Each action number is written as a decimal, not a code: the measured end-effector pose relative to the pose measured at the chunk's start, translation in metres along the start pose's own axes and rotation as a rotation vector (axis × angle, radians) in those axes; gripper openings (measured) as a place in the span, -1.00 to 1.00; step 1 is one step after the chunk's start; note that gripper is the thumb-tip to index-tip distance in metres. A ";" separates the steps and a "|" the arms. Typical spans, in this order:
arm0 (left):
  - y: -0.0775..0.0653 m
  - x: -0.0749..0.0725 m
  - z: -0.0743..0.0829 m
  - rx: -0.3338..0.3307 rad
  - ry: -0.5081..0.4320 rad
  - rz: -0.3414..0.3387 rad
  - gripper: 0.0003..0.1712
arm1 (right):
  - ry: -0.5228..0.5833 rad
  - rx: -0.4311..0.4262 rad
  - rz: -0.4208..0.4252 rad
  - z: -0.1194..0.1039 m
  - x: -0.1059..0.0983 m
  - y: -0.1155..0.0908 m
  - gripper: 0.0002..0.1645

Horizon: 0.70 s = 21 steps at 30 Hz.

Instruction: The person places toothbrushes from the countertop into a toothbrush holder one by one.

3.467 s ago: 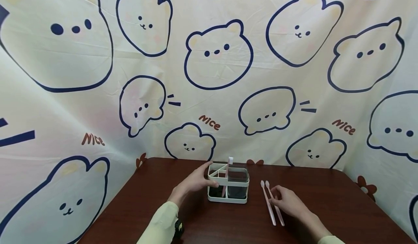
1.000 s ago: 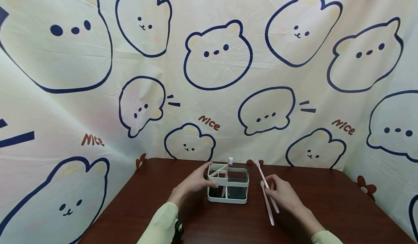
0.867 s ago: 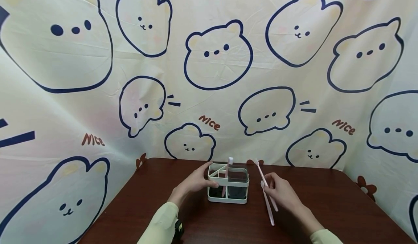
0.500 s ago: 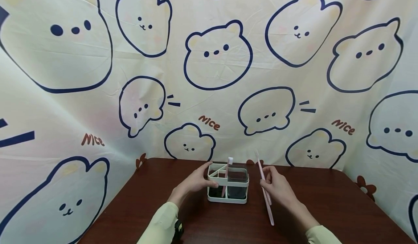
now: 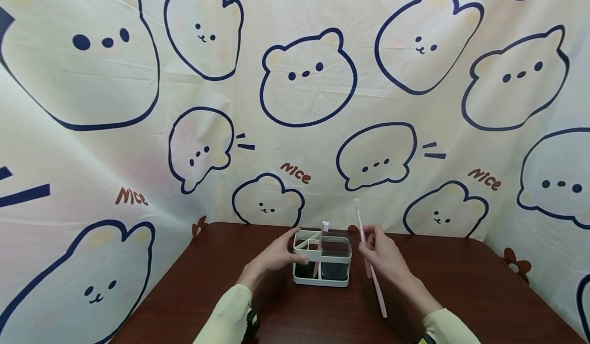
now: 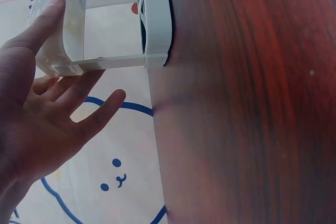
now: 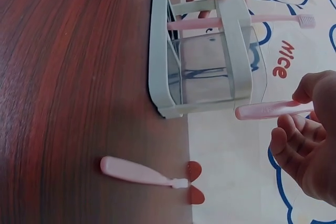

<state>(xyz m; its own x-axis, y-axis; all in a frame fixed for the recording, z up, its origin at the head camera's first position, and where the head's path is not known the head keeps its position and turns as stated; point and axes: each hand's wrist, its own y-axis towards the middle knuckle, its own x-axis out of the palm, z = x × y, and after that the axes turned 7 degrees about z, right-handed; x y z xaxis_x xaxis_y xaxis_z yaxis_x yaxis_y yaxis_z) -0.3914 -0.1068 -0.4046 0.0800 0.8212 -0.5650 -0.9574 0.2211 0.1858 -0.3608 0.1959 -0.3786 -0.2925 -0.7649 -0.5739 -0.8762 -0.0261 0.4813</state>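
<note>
A pale green-white toothbrush holder (image 5: 335,283) with a clear cup (image 7: 205,72) in its right part stands on the table. My left hand (image 5: 275,252) grips its upper band at the left, thumb in front and fingers behind, as the left wrist view shows. One pink toothbrush (image 7: 197,24) stands inside, bristles up. Right of the holder, my right hand (image 5: 386,256) pinches a second pink toothbrush (image 7: 262,110) between thumb and fingers, raised off the table, bristle end up. A third pink toothbrush (image 5: 380,295) lies on the table below that hand.
The dark brown wooden table (image 5: 221,303) ends at a cloth backdrop (image 5: 318,149) printed with bear faces, close behind the holder. More of this cloth hangs at both sides.
My right hand has picked one of the two lying toothbrushes up from the table, tilted it more upright and brought it left toward the holder. My left hand has stayed on the holder.
</note>
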 end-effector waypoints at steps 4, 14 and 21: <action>-0.001 0.000 0.000 0.001 -0.007 -0.002 0.13 | 0.033 -0.013 -0.002 -0.007 0.003 0.002 -0.58; -0.002 0.000 0.001 -0.004 -0.013 0.000 0.12 | 0.032 -0.058 0.000 -0.024 0.006 0.006 -0.64; -0.002 0.000 0.001 -0.001 -0.022 -0.006 0.12 | 0.045 -0.056 0.000 -0.031 0.008 0.007 -0.67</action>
<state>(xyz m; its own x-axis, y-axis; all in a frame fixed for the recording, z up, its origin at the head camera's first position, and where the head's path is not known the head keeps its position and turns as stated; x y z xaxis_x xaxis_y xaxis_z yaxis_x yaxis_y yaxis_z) -0.3896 -0.1067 -0.4036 0.0916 0.8310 -0.5486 -0.9572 0.2253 0.1815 -0.3572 0.1702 -0.3595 -0.2735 -0.7929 -0.5445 -0.8530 -0.0617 0.5183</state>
